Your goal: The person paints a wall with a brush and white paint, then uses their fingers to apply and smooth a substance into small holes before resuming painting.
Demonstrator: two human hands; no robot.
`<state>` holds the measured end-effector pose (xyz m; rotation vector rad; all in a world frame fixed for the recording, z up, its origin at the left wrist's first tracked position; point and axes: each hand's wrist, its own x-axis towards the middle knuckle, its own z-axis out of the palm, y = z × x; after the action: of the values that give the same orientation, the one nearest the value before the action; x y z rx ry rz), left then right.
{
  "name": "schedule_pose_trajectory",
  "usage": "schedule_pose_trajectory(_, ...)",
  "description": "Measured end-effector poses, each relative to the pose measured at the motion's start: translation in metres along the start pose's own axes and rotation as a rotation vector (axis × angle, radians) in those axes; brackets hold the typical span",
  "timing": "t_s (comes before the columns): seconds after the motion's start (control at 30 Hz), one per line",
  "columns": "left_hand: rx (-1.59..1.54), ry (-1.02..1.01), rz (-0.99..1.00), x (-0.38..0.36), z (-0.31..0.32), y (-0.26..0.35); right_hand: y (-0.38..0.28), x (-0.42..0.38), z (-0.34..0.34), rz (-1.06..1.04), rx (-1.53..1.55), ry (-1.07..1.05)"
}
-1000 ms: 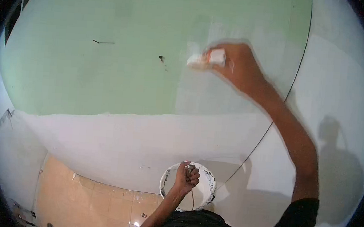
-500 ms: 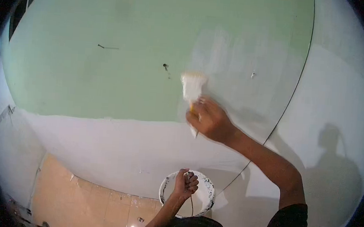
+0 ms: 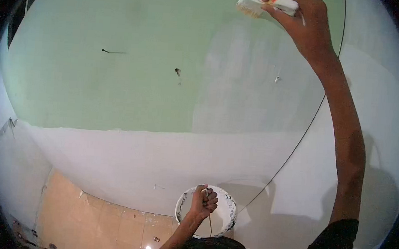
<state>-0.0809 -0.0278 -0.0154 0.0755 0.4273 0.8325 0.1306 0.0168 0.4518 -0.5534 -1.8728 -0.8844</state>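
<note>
High at the upper right, my right hand (image 3: 308, 25) is closed around a paintbrush (image 3: 250, 6). White paint coats the brush, and its bristles point left near the green wall (image 3: 118, 91); contact with the wall is hard to make out. Below the brush lies a patch of thin whitish paint (image 3: 239, 81) over the green. At the bottom middle, my left hand (image 3: 203, 201) makes a fist on the wire handle (image 3: 210, 225) of a white paint bucket (image 3: 231, 205). Dark specks mark the bucket's rim, and pale paint shows inside.
A nail (image 3: 104, 50) and a dark hole or plug (image 3: 177, 71) stand in the green area. One whitish nail (image 3: 277, 79) sticks out of the painted patch. A dark cable (image 3: 295, 150) runs down at the wall's right. Tan tiles (image 3: 95, 219) cover the floor.
My right hand has carried the paintbrush up and to the right, and the brush has turned from upright to nearly level. My left hand and the bucket have stayed put.
</note>
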Motion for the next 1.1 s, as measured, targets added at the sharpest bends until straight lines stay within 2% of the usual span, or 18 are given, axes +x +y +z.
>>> schedule_pose_trajectory(0.03, 0.001, -0.036, 0.005, -0.002, 0.000, 0.000, -0.001, -0.003, -0.003, -0.021, -0.034, 0.038)
schedule_pose_trajectory(0.1, 0.005, -0.032, -0.004, -0.004, 0.003, 0.003, -0.011, -0.038, 0.009, -0.268, -0.306, 0.053)
schedule_pose_trajectory(0.13, 0.008, -0.027, -0.010, -0.005, 0.004, 0.003, -0.024, -0.067, 0.021, -0.176, -0.373, -0.077)
schedule_pose_trajectory(0.17, -0.013, -0.012, -0.004, -0.004, 0.003, 0.001, -0.032, -0.101, 0.039, -0.198, -0.412, -0.112)
schedule_pose_trajectory(0.23, -0.014, -0.015, -0.021, -0.001, 0.001, 0.003, -0.044, -0.176, 0.073, -0.186, -0.249, -0.166)
schedule_pose_trajectory(0.33, 0.001, -0.047, -0.039, 0.000, -0.001, 0.003, -0.096, -0.241, 0.079, -0.192, -0.125, -0.406)
schedule_pose_trajectory(0.4, 0.009, -0.002, -0.015, -0.004, 0.006, 0.004, -0.099, -0.241, 0.067, -0.105, -0.036, -0.435)
schedule_pose_trajectory(0.47, -0.008, -0.044, -0.051, 0.002, -0.001, 0.007, -0.082, -0.212, 0.043, 0.145, 0.141, -0.423)
schedule_pose_trajectory(0.5, -0.011, -0.043, -0.055, 0.002, 0.001, 0.007, -0.070, -0.186, 0.030, 0.411, 0.276, -0.447)
schedule_pose_trajectory(0.53, -0.014, -0.045, -0.056, 0.001, 0.002, 0.006, -0.059, -0.156, 0.019, 0.490, 0.229, -0.422)
schedule_pose_trajectory(0.6, -0.009, -0.045, -0.039, -0.002, 0.006, 0.004, -0.017, -0.109, 0.018, 0.529, 0.347, -0.335)
schedule_pose_trajectory(0.67, 0.007, 0.021, -0.012, -0.002, 0.011, 0.005, 0.006, -0.056, -0.001, 0.447, 0.204, -0.406)
schedule_pose_trajectory(0.73, -0.035, -0.007, -0.025, 0.002, 0.005, 0.002, 0.023, -0.020, -0.025, 0.118, 0.106, -0.092)
schedule_pose_trajectory(0.8, -0.004, -0.020, -0.024, -0.003, 0.009, 0.000, 0.018, 0.013, -0.048, -0.033, -0.047, -0.022)
schedule_pose_trajectory(0.83, 0.018, 0.056, 0.002, -0.006, 0.016, -0.002, 0.005, 0.015, -0.051, 0.071, -0.122, -0.032)
schedule_pose_trajectory(0.87, 0.023, 0.054, 0.003, -0.006, 0.015, -0.001, 0.001, 0.004, -0.048, 0.071, -0.125, -0.028)
schedule_pose_trajectory(1.0, 0.043, 0.002, -0.012, -0.004, 0.009, -0.001, -0.014, -0.100, 0.012, -0.231, -0.423, -0.099)
schedule_pose_trajectory(1.1, 0.021, 0.002, -0.019, -0.003, 0.008, 0.000, -0.049, -0.214, 0.050, -0.292, -0.488, -0.308)
